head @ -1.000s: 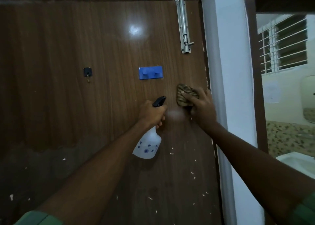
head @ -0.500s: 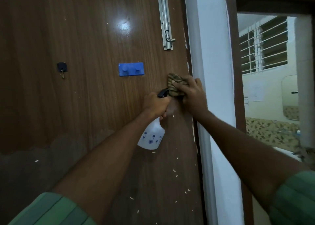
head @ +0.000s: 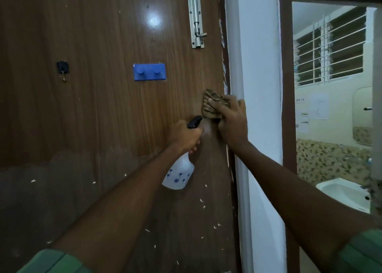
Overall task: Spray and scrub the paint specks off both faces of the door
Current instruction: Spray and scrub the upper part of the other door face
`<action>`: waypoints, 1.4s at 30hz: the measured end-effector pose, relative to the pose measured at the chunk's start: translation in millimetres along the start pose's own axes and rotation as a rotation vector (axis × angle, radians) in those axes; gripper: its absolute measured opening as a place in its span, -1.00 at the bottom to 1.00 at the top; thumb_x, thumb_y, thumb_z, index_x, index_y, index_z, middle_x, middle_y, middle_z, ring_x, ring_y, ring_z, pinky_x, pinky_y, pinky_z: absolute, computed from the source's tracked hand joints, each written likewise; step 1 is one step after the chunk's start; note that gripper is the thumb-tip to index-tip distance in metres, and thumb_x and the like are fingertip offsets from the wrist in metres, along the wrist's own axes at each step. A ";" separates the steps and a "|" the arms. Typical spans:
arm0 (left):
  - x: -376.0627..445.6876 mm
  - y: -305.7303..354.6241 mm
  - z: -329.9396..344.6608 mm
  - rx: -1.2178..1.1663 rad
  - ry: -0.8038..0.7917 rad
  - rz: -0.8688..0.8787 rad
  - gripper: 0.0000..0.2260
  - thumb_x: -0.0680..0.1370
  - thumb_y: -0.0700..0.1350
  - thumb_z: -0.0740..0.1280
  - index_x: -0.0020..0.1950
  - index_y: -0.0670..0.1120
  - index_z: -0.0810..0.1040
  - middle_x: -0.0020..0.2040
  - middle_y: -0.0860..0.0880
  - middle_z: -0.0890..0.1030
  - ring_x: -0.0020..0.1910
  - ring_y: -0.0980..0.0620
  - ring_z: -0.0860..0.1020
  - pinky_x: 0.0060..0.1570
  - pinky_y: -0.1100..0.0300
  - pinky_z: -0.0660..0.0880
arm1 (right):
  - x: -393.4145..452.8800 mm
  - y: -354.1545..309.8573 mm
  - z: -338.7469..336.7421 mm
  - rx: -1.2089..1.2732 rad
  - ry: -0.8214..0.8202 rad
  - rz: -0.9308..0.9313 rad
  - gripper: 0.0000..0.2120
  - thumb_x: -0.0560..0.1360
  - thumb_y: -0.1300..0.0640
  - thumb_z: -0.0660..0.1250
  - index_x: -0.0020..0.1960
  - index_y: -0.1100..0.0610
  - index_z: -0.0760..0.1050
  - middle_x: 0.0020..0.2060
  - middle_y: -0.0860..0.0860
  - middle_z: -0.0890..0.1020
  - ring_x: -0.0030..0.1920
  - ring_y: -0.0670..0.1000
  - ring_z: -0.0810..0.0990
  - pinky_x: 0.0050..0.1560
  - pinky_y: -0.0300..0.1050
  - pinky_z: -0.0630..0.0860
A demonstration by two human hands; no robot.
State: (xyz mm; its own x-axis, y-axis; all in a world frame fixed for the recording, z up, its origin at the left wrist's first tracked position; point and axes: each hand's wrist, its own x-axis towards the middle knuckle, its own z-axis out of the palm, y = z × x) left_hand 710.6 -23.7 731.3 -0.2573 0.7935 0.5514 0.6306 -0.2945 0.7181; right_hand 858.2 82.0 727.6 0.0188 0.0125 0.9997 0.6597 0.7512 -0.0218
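While the left hand (head: 186, 137) grips the neck of a white spray bottle (head: 178, 174), its black nozzle aimed at the brown door (head: 93, 111), the right hand (head: 232, 121) clenches its fingers round a striped cloth (head: 210, 105) pressed against the door near its right edge. White paint specks (head: 203, 204) dot the lower door below the bottle.

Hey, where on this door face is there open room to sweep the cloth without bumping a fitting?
Widest bare stretch: left of the spray bottle, below the black hook and blue peg rack. A smaller patch lies between the rack and the bolt latch. It is crowded at the door edge, where the right hand presses the cloth beside the left hand.
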 end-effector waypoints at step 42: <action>-57.5 -57.4 9.4 -0.046 -0.003 -0.044 -0.81 0.62 -0.14 0.40 -0.14 -0.23 0.59 -0.36 -0.12 0.58 -0.54 0.04 0.50 -0.56 0.23 0.41 | -65.8 -17.4 2.1 -0.082 -0.176 -0.216 -0.58 0.52 0.09 0.18 0.34 0.05 0.54 0.24 0.14 0.47 0.10 0.22 0.45 -0.35 -0.07 0.52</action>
State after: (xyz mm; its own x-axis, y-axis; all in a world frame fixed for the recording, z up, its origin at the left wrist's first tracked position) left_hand 696.2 -47.5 654.3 -0.2819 0.8078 0.5177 0.5845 -0.2834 0.7603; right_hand 843.9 69.5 662.3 -0.2543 -0.0222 0.9669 0.6933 0.6928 0.1983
